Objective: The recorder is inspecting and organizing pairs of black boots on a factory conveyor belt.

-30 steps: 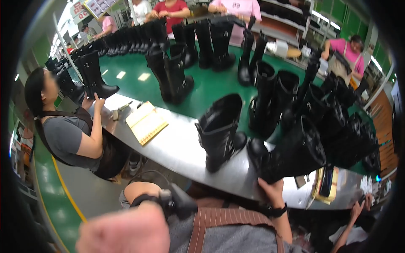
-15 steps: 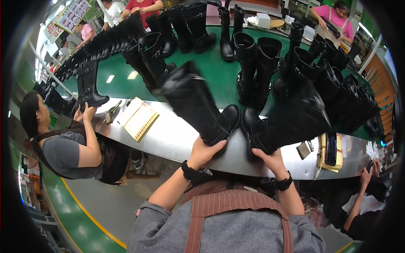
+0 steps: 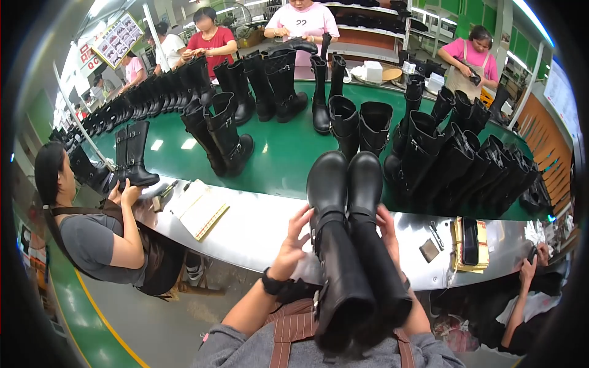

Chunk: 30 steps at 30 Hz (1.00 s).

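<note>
A pair of tall black boots is held side by side over the metal bench edge, toes pointing away and shaft tops tilted toward me. My left hand (image 3: 291, 244) is at the outer ankle side of the left boot (image 3: 334, 245), its fingers bent against it. On the other side, my right hand (image 3: 388, 228) grips the right boot (image 3: 373, 239); most of that hand is hidden behind the shaft. Buckles show along the left boot's outer side. Just beyond the toes, another pair of black boots (image 3: 359, 122) stands upright on the green table.
Many black boots line the green table (image 3: 282, 156). On the metal ledge (image 3: 245, 236) lie a yellow paper pad (image 3: 199, 211), a phone (image 3: 470, 240) on papers and a small brown block (image 3: 429, 250). A co-worker (image 3: 101, 227) at left holds boots; others work opposite and at right.
The two boots, spread apart with shafts leaning outward before, are now together with shafts swung toward me. My hands have shifted to their outer sides. The view has tilted up.
</note>
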Available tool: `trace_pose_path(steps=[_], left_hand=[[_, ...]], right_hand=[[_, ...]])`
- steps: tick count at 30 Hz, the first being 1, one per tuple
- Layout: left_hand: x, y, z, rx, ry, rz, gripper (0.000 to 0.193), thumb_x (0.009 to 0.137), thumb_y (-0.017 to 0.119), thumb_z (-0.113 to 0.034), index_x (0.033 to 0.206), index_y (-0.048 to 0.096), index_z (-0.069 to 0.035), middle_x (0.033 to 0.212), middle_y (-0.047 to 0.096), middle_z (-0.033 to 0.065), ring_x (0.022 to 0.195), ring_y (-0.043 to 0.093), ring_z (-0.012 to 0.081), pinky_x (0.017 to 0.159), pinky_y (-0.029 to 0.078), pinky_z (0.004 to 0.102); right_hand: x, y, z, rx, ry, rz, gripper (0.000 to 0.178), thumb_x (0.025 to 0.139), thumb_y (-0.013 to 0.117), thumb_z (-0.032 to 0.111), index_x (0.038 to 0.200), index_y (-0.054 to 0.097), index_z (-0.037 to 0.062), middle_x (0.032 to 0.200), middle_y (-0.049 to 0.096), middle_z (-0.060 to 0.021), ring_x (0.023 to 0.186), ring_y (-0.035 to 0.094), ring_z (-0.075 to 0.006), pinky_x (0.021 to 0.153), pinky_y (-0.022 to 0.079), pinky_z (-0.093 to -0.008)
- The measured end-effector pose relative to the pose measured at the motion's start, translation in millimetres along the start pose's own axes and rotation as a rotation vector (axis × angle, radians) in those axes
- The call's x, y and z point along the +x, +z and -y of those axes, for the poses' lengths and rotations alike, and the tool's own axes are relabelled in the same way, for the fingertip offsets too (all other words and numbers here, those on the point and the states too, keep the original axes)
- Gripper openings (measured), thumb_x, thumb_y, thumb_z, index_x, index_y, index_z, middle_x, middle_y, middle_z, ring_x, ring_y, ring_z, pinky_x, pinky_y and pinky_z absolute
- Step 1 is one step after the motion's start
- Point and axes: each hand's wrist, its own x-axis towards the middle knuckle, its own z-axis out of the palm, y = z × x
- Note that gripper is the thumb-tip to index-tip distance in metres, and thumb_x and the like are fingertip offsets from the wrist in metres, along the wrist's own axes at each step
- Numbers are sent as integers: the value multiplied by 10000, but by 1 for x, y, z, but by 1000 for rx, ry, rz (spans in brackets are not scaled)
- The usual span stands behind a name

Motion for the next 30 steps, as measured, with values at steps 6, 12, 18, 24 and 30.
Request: trace_pose_path(steps=[6,12,18,24,30], left_hand=[[-12,12,22,-618,-741,-385,674,945,447,-554,1422,360,-86,1349,501,75,1202,503,192,1012,425,360],[-30,2,32,-799,-756,-264,648,986,303,-557,1346,460,-41,1281,571,120,1153,562,235,1005,443,400],[-31,0,5,-982,-578,-178,535,1033,289,-380,1412,349,-7,1381,475,175,1262,487,285,1087,365,445],[-39,10,0,-918,-529,-268,685,954,400,-528,1441,304,-56,1411,424,191,1292,451,303,1074,396,449],[-44,13,4,-924,-509,-385,638,933,487,-504,1405,360,-93,1366,511,81,1243,511,226,1045,413,399]], right_hand=[[-6,-30,-60,607,524,62,541,966,524,305,1422,368,61,1261,521,-80,1142,514,-182,997,423,-328],[-23,-33,-80,398,435,230,460,999,476,289,1378,428,31,1250,553,-95,1123,545,-183,998,433,-328],[-21,-19,-24,857,631,186,445,1019,368,280,1360,437,2,1361,501,-158,1235,501,-311,1063,384,-470],[-34,3,8,944,587,93,508,974,486,366,1371,439,52,1392,475,-155,1266,480,-313,1080,358,-504],[-40,12,16,803,484,-22,520,965,511,382,1396,398,113,1410,465,-95,1302,443,-268,1102,347,-442]])
